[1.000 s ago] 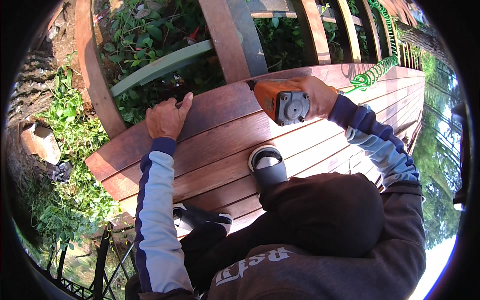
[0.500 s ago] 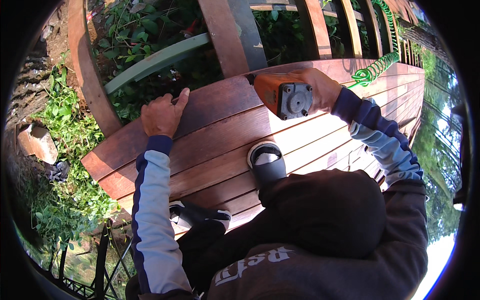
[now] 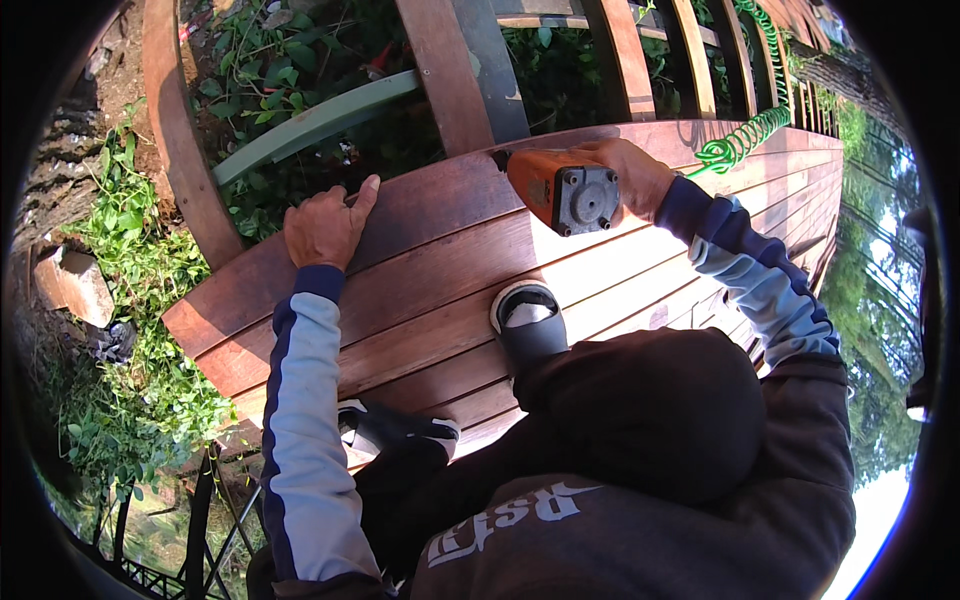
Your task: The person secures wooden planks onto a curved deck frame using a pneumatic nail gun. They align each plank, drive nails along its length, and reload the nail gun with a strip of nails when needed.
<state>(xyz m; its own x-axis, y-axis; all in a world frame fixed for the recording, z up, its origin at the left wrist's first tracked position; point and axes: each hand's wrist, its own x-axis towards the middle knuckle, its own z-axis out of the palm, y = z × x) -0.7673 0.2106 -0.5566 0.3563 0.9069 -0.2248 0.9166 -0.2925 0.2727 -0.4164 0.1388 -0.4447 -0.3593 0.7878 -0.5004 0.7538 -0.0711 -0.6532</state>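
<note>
My right hand is wrapped round an orange nail gun with a dark cap. The gun's nose rests at the far edge of the outermost reddish-brown plank; its exact contact point is hard to make out. A green coiled air hose lies just beyond my right wrist. Left of the gun, my left hand grips the same plank's outer edge, its thumb pointing along the wood. Most of the left fingertips are hidden over that edge.
I am crouched on the plank deck, one dark shoe near the gun. Beyond the edge stand bare wooden joists and a green curved crosspiece, with gaps showing plants below. Leaves and a rock lie to the left.
Little differs. The whole view has shifted very slightly, while both hands keep their places on the plank edge and the nail gun.
</note>
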